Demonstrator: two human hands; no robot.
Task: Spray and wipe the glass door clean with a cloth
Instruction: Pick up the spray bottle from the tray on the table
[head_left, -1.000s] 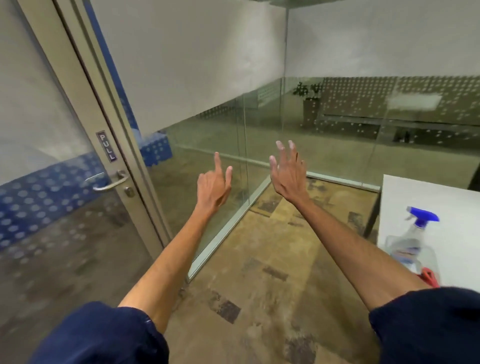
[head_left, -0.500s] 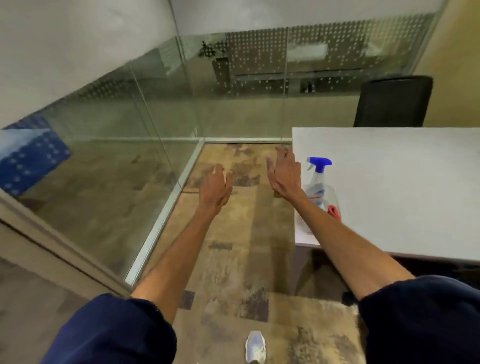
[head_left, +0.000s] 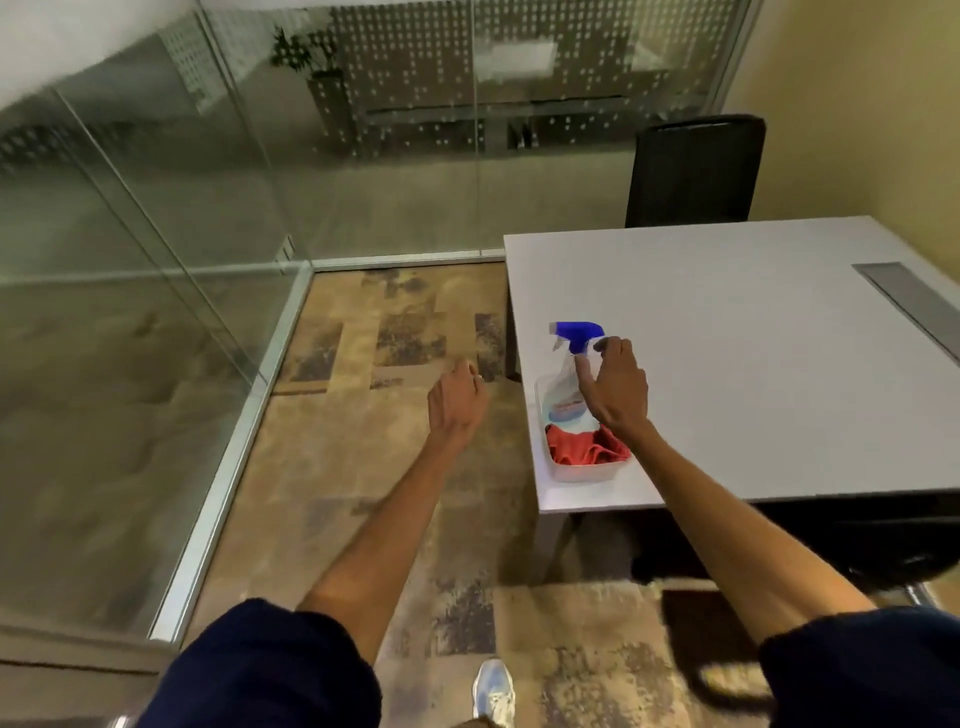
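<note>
A clear spray bottle (head_left: 563, 387) with a blue trigger head stands in a shallow clear tray (head_left: 589, 475) near the left edge of the white table (head_left: 753, 374). My right hand (head_left: 618, 389) is at the bottle's neck, thumb on the front and index finger curled round behind, just under the blue head. A red cloth (head_left: 582, 449) lies crumpled in the tray's near end, below my wrist. My left hand (head_left: 457, 400) hangs over the carpet left of the table, fingers loosely curled, holding nothing. The glass door is out of view.
Glass wall panels (head_left: 156, 312) run along the left and the back, with a metal floor rail (head_left: 228, 462). A black chair (head_left: 696, 171) stands behind the table. My shoe (head_left: 493, 691) shows on the patterned carpet at the bottom.
My view swung right, from the door to the table. My right hand came down from open in the air to the bottle's neck; my left hand dropped and its fingers curled loosely.
</note>
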